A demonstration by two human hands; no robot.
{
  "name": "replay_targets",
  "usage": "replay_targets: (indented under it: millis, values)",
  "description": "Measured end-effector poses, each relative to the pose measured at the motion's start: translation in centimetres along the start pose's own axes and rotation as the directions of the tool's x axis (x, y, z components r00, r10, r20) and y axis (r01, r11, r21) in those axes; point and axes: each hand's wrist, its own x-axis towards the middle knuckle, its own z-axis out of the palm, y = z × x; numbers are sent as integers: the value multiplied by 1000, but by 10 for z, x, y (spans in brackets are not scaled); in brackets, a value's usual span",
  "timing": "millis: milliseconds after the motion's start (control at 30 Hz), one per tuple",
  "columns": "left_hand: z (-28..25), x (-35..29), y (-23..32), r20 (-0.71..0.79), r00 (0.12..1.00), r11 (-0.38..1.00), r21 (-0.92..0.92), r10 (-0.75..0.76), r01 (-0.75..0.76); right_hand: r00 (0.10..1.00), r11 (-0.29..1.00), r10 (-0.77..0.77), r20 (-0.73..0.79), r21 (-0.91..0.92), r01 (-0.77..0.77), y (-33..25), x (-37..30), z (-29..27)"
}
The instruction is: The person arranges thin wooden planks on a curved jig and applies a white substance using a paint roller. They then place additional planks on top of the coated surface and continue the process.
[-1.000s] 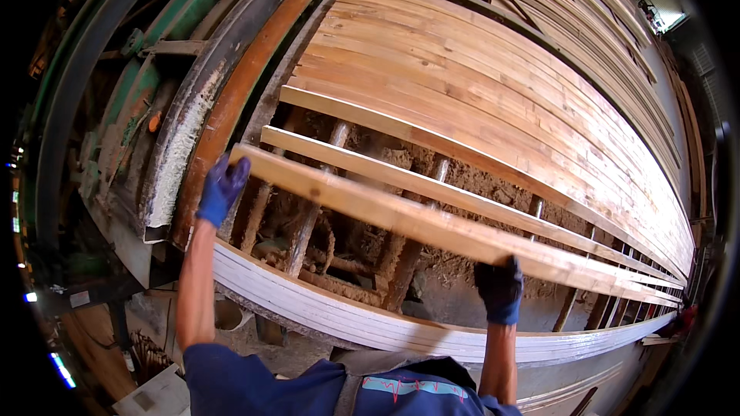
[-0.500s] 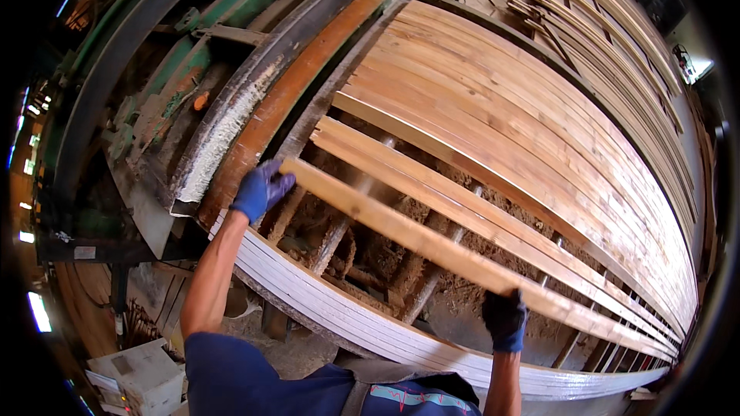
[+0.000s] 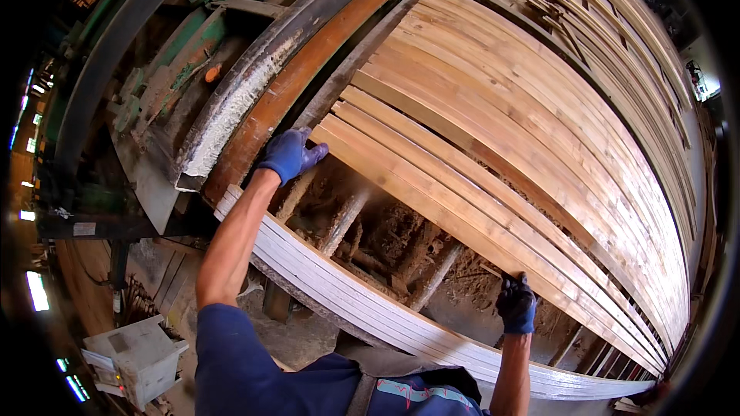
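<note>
My left hand [image 3: 291, 156], in a blue glove, grips the left end of the nearest long wooden board [image 3: 408, 199]. Along that board's near edge, further right, my right hand [image 3: 516, 305] in a dark and blue glove has its curled fingers against the wood. Part of its grip is hidden. This board lies against other narrow boards [image 3: 435, 152] just beyond it. Farther away, a wide layer of boards [image 3: 509, 100] lies edge to edge, with a narrow gap before it.
Metal bars [image 3: 345, 222] cross a sawdust-filled pit below the boards. A pale layered rim [image 3: 370, 330] curves along the near side. Orange and dark rails [image 3: 308, 62] stand at the left. More lumber [image 3: 617, 54] is stacked at far right; a grey box [image 3: 135, 362] sits lower left.
Both hands have moved the nearest board away from me, closing the gap to the narrow boards beyond. Those boards also sit closer to the wide layer. The view has shifted slightly.
</note>
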Motion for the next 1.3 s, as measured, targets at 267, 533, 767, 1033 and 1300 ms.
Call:
replay_targets:
  millis: [267,533,767,1033,1300]
  values:
    - [-83,-80,-44,15,995,990,104,-101,98,864,816,503,21,318,-483,-34,-74,40]
    - [-61,-156,-153,2,943,605,-767,-331,214,996,997,-73,-50,-19,72,8,14,-1]
    - [-10,-162,-187,-156,963,723,-689,-222,55,966,928,115,231,-372,-22,-107,-38,61]
    - [-8,-149,-175,-78,940,575,-807,-333,137,773,58,-539,334,-901,430,-196,125,123]
    - [35,-159,-165,12,940,273,-956,-340,111,601,-107,-641,478,-830,547,-176,9,116]
